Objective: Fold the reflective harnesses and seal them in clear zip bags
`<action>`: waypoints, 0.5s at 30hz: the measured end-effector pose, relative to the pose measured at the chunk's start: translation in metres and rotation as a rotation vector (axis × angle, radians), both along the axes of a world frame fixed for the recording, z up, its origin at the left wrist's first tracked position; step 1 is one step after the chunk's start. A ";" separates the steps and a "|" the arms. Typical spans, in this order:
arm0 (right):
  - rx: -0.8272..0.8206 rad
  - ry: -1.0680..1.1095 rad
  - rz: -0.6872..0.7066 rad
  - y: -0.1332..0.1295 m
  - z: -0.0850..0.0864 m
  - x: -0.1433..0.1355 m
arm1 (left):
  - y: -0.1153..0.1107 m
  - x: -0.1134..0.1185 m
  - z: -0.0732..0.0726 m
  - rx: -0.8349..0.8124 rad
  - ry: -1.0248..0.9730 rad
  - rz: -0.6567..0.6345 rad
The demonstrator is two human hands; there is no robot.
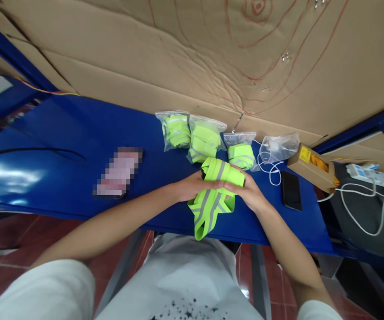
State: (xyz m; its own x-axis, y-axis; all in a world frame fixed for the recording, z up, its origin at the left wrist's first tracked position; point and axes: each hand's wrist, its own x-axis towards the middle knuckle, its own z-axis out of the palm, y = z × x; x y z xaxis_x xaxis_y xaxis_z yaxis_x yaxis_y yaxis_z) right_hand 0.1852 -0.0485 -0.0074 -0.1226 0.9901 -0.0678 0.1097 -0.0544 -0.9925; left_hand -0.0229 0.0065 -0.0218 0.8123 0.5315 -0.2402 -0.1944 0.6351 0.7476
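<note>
A neon yellow-green reflective strap [223, 171] with grey stripes is bunched into a folded bundle between my two hands, above the front part of the blue table. Loose loops of it hang down toward the table's front edge. My left hand [192, 186] grips the bundle from the left, its thumb across the front. On the other side my right hand [250, 192] is wrapped round the right end, thumb also in front. Just behind are clear zip bags with folded reflective straps: a left bag [176, 131], a middle bag [205, 140] and a right bag [241, 153].
The blue table [78, 129] backs onto a cardboard panel [118, 75]. To the right are an empty-looking clear bag [278, 149], a white cable [272, 178], a black phone [292, 190] and a cardboard box [315, 169]. A blurred-out item [120, 172] lies left.
</note>
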 end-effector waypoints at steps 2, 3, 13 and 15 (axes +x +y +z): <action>-0.046 0.014 -0.037 -0.002 0.001 -0.003 | -0.002 0.001 -0.002 -0.054 -0.021 -0.041; -0.020 0.004 -0.058 -0.004 0.003 -0.004 | -0.003 0.002 -0.003 -0.098 -0.051 -0.080; 0.324 -0.097 -0.248 -0.028 0.018 -0.014 | -0.010 0.000 0.002 -0.082 -0.204 -0.230; 0.455 -0.182 -0.296 -0.028 0.016 -0.013 | -0.012 0.003 0.005 -0.047 -0.178 -0.191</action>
State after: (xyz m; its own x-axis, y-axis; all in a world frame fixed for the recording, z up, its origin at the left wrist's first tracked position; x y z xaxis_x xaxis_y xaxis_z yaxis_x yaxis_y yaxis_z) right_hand 0.1721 -0.0761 0.0085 0.1386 0.9148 0.3793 0.3259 0.3196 -0.8898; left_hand -0.0200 -0.0050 -0.0165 0.9285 0.3559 -0.1059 -0.1931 0.7063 0.6811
